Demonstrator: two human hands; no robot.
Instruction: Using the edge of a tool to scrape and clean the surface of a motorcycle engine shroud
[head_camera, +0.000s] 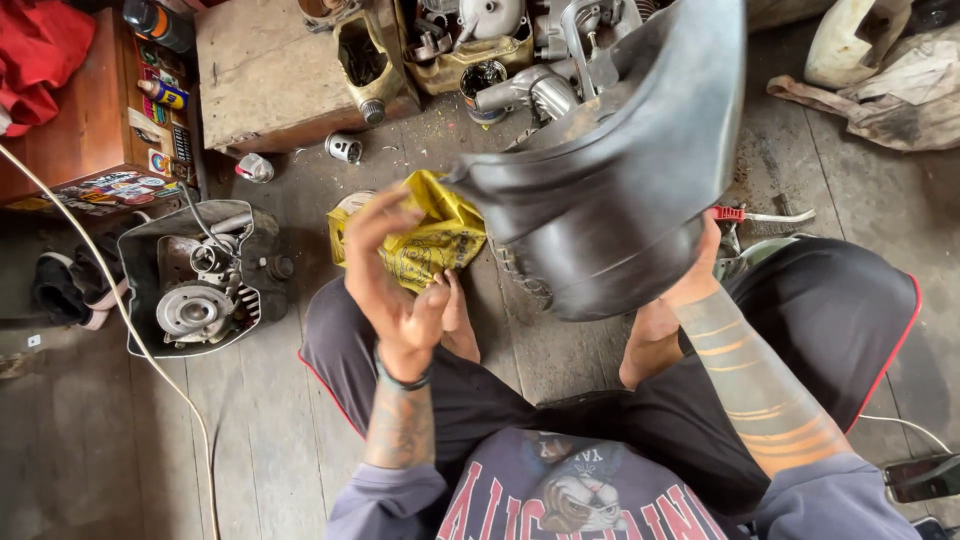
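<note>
Two hands are up in front of you. Your left hand (392, 268) is raised with the fingers loosely curled and the palm turned toward you, gripping nothing; its fingertips sit just in front of a crumpled yellow plastic bag (428, 238), though you cannot tell whether they touch it. Your right hand (700, 272) is mostly hidden behind the large black curved cover (610, 190) it holds up from below, so how its fingers close cannot be seen. That cover is lifted off the floor, tilted, its rounded side facing you, above your bare feet (650, 345).

Left of your knee lies an engine housing (196, 290) with a round metal flywheel showing, on the wooden floor (260, 430). A white cord (120, 310) runs across it. Ahead stand a worn wooden box (270, 70) and a cluster of metal engine parts (500, 50). A red-handled tool (745, 214) lies near your right shin.
</note>
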